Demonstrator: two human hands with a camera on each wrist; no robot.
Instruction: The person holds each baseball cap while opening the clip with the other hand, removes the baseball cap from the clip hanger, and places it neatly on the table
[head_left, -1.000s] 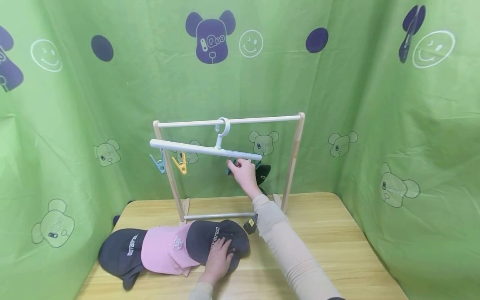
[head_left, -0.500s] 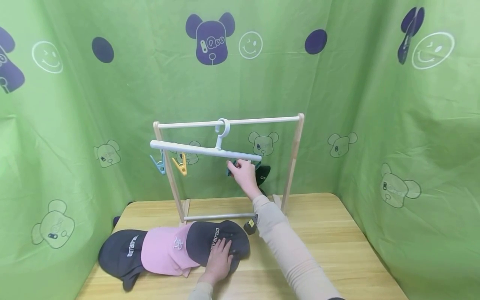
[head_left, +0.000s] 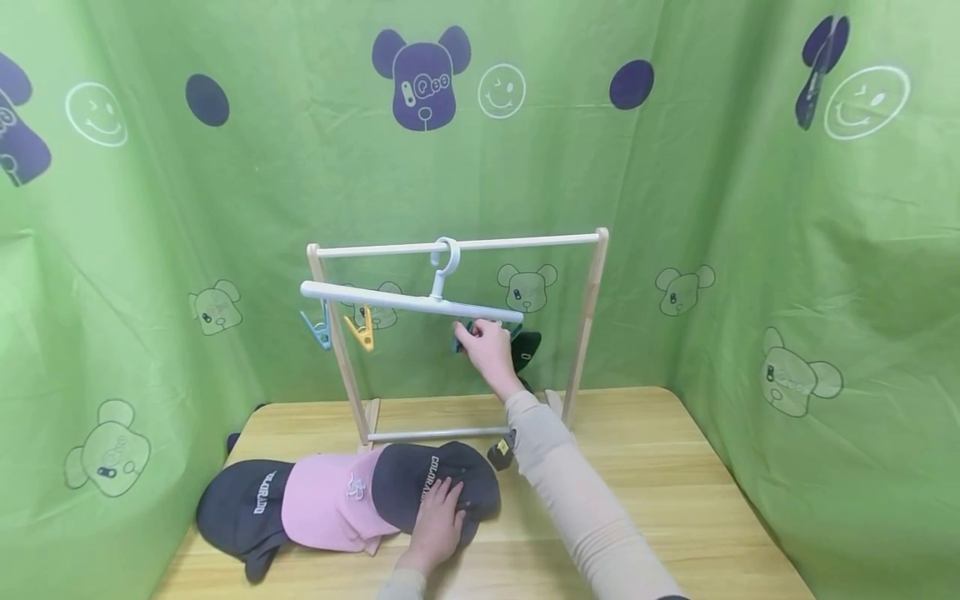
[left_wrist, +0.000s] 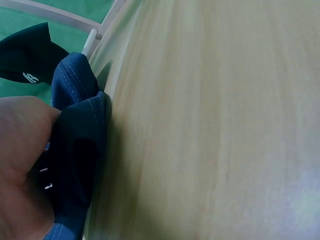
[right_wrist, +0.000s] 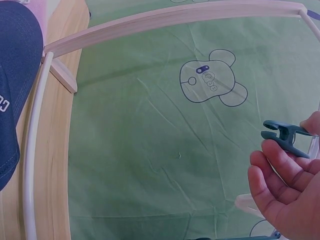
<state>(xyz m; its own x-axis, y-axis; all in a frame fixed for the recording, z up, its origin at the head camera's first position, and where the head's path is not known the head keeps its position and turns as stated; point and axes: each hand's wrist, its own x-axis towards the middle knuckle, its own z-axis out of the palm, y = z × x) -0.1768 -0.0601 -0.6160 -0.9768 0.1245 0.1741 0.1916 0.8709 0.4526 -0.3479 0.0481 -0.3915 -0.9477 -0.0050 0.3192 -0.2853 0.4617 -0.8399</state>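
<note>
In the head view, my left hand (head_left: 435, 521) rests with its fingers laid over a dark navy cap (head_left: 401, 483) lettered "COLORADO". Its thumb lies against the edge of that cap in the left wrist view. My right hand (head_left: 491, 350) is raised to the low right end of a tilted white clip hanger (head_left: 375, 296). Between its thumb and fingers it pinches a teal clothes clip (right_wrist: 287, 137), whose tips stand apart with nothing between them. Behind this hand hangs a dark green cap (head_left: 527, 348) with a white logo (left_wrist: 31, 78), partly hidden.
The hanger hooks over the rail (head_left: 525, 242) of a wooden rack. Blue (head_left: 321, 329) and yellow clips (head_left: 362, 329) hang at its left. A pink cap (head_left: 326, 500) and another navy cap (head_left: 243, 504) overlap on the table (head_left: 660, 467). Green curtains (head_left: 300, 167) enclose the table.
</note>
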